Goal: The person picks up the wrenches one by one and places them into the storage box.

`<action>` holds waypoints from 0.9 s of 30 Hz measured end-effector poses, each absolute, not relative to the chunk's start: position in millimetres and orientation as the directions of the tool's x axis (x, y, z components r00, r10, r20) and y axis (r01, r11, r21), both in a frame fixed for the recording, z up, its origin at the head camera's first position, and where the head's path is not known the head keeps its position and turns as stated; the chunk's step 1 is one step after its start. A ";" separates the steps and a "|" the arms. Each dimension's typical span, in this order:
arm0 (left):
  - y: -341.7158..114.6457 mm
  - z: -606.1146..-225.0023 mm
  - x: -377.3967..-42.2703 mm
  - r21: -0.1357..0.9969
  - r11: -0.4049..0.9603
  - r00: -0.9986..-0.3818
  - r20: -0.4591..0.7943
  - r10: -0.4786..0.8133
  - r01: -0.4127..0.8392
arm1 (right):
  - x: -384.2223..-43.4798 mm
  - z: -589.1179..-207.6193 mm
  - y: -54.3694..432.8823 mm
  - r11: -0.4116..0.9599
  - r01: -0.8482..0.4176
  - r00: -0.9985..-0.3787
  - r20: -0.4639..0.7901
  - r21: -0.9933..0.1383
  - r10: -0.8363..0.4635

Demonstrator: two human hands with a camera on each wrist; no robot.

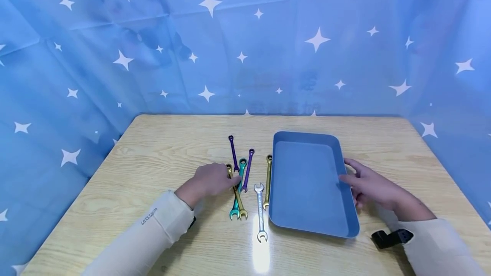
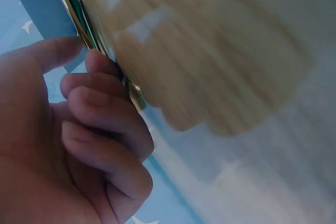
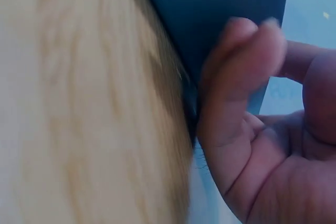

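My left hand [image 1: 215, 179] is over a cluster of combination wrenches, its thumb and index finger pinching a gold wrench [image 1: 240, 204]. That wrench lies crossed over a teal wrench [image 1: 235, 203]. In the left wrist view the other fingers of the left hand [image 2: 100, 114] are curled near the tabletop. Beyond the crossed pair are a dark purple wrench [image 1: 232, 150] and a lighter purple wrench [image 1: 249, 168]. My right hand [image 1: 374, 186] grips the right side of a blue-grey tray [image 1: 310, 182], thumb over the rim, fingers outside. The tray's inside is bare.
A silver open-end wrench [image 1: 261, 214] lies between the cluster and the tray. Another gold wrench [image 1: 267, 182] lies along the tray's left wall. Behind the wooden table [image 1: 184, 135] hangs a blue curtain [image 1: 268, 67] with white stars.
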State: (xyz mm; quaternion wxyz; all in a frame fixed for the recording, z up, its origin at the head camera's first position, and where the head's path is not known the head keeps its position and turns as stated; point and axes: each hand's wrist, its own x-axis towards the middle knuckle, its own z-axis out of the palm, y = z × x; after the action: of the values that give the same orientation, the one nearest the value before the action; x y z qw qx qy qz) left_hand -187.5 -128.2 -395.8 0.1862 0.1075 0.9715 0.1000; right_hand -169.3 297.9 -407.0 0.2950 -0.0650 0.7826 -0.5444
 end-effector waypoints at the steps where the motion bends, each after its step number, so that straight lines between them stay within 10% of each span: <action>1: -127.7 -396.2 -187.8 0.236 0.958 -0.908 -0.344 0.240 0.164 | -169.0 -408.1 298.9 0.385 0.229 -0.807 -0.396 -0.894 -0.438; 27: -133.8 -393.5 -194.2 0.465 0.885 -0.875 -0.412 0.255 0.039 | -175.5 -412.0 307.6 0.340 0.290 -0.761 -0.431 -0.894 -0.485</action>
State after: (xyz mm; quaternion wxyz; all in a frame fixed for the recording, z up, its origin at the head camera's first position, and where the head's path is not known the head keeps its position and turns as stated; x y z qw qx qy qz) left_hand -194.2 -133.8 -393.5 0.2375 0.0782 0.9412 0.2271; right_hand -175.5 307.6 -412.0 0.3396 -0.0653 0.7447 -0.5708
